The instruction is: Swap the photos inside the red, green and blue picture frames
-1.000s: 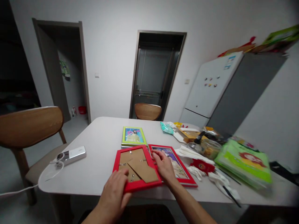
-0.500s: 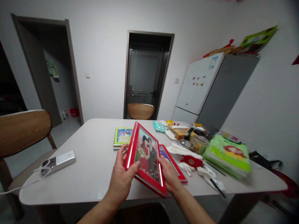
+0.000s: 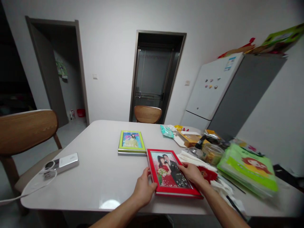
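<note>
A red picture frame (image 3: 170, 172) with a photo of a couple lies nearly flat at the table's front, seemingly on top of the other red frame, which is now hidden. At its lower left edge, my left hand (image 3: 145, 188) grips the border, thumb on top and fingers at the side. My right hand (image 3: 192, 173) holds the right edge, its thumb over the border. Just behind and to the left, a lime-green picture frame (image 3: 131, 141) lies face up, apparently stacked on another frame with a silvery edge.
To the right are a green plastic package (image 3: 249, 167), crumpled white tissues (image 3: 222, 190), a clear jar (image 3: 212, 153) and a teal packet (image 3: 167, 131). A silver device (image 3: 67, 161) with a white cable sits at left. Wooden chairs (image 3: 147, 114) stand around the white table (image 3: 95, 177).
Both hands have lowered the red picture frame from a tilted, raised position down onto the other red frame, moving right. The view has shifted slightly left.
</note>
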A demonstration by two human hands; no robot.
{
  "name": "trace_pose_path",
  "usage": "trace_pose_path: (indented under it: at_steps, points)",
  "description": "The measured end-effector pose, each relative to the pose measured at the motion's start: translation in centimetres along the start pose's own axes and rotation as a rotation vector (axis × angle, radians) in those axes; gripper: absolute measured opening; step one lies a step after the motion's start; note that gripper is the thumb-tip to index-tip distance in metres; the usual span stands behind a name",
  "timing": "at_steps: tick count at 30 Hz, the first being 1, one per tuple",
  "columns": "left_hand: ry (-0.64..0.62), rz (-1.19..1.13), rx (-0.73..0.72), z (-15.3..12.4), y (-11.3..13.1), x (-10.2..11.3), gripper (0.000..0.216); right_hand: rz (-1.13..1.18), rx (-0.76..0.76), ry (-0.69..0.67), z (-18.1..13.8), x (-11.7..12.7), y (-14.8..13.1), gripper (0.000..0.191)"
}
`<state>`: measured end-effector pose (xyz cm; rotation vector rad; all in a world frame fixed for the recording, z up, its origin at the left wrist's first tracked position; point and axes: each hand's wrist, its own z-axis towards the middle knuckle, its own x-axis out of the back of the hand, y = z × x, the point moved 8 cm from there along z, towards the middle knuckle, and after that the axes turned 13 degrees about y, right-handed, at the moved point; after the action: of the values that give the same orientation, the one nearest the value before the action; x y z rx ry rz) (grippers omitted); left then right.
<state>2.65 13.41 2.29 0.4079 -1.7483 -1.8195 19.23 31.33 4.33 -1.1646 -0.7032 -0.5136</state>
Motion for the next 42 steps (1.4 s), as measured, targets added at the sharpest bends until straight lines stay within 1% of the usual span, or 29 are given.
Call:
trace_pose_path:
  at_steps: [2, 4, 5, 6, 8, 9, 11, 14, 16, 18, 21, 23, 25, 26, 29, 31, 33, 35, 38, 40, 42]
  points:
    - [0.023, 0.079, -0.008, 0.6, -0.6, 1.4, 0.061, -0.166, 0.130, 0.104, 0.3, 0.4, -1.7, 0.030]
    - [0.077, 0.126, -0.010, 1.4, -1.1, 3.2, 0.060, -0.235, 0.294, 0.193, -0.1, -0.2, -5.2, 0.033]
    - [0.110, 0.136, -0.011, 1.9, -1.4, 4.3, 0.058, -0.225, 0.385, 0.204, -0.5, -1.0, -7.4, 0.033]
    - [0.144, 0.140, -0.012, 2.2, -1.5, 5.3, 0.056, -0.193, 0.474, 0.186, -1.1, -2.2, -9.7, 0.034]
    - [0.198, 0.137, -0.014, 2.7, -1.6, 7.2, 0.053, -0.141, 0.632, 0.082, -2.3, -5.6, -14.2, 0.035]
    - [0.215, 0.134, -0.016, 2.8, -1.6, 8.1, 0.051, -0.152, 0.679, 0.040, -2.7, -7.3, -16.0, 0.036]
    - [0.240, 0.125, -0.014, 2.6, -1.5, 9.7, 0.049, -0.205, 0.707, -0.004, -2.9, -10.4, -18.6, 0.041]
    - [0.279, 0.090, 0.013, 2.2, -1.7, 11.8, 0.045, -0.255, 0.688, -0.012, -2.4, -13.6, -20.5, 0.044]
    - [0.305, 0.043, 0.044, 2.1, -2.3, 12.9, 0.043, -0.266, 0.682, -0.014, -2.3, -14.8, -21.0, 0.037]
    - [0.331, -0.026, 0.086, 2.2, -3.0, 13.6, 0.044, -0.275, 0.686, -0.014, -2.6, -15.4, -21.3, 0.028]
    - [0.366, -0.161, 0.172, 2.5, -4.0, 13.9, 0.048, -0.251, 0.745, -0.026, -4.3, -15.4, -22.1, 0.019]
    - [0.377, -0.260, 0.227, 2.5, -4.1, 13.8, 0.052, -0.176, 0.805, -0.024, -6.0, -14.7, -23.0, 0.017]
    - [0.384, -0.361, 0.229, 2.1, -3.3, 13.7, 0.052, -0.053, 0.845, -0.019, -7.9, -13.3, -23.9, 0.014]
    - [0.387, -0.429, 0.192, 1.9, -2.4, 13.6, 0.050, 0.018, 0.851, -0.026, -8.9, -12.5, -24.2, 0.012]
    - [0.407, -0.633, 0.027, 0.8, 0.6, 13.7, 0.041, 0.230, 0.815, -0.097, -12.0, -10.3, -24.7, 0.009]
    - [0.443, -0.660, -0.008, -0.2, 1.7, 13.9, 0.035, 0.364, 0.749, -0.150, -13.8, -9.0, -24.7, 0.010]
    - [0.475, -0.585, 0.012, -1.4, 2.2, 14.0, 0.032, 0.515, 0.651, -0.209, -15.0, -8.0, -24.5, 0.014]
    - [0.477, -0.495, -0.012, -2.8, 3.2, 14.1, 0.031, 0.700, 0.495, -0.317, -15.7, -7.5, -24.0, 0.026]
    - [0.429, -0.339, -0.130, -5.1, 5.3, 14.0, 0.031, 0.976, 0.167, -0.477, -15.8, -7.5, -22.9, 0.045]
    - [0.368, -0.182, -0.230, -6.4, 6.7, 13.5, 0.035, 1.118, -0.019, -0.503, -15.6, -7.3, -22.2, 0.049]
    - [0.289, 0.005, -0.335, -7.5, 7.6, 12.6, 0.042, 1.233, -0.134, -0.500, -15.5, -6.7, -21.6, 0.049]
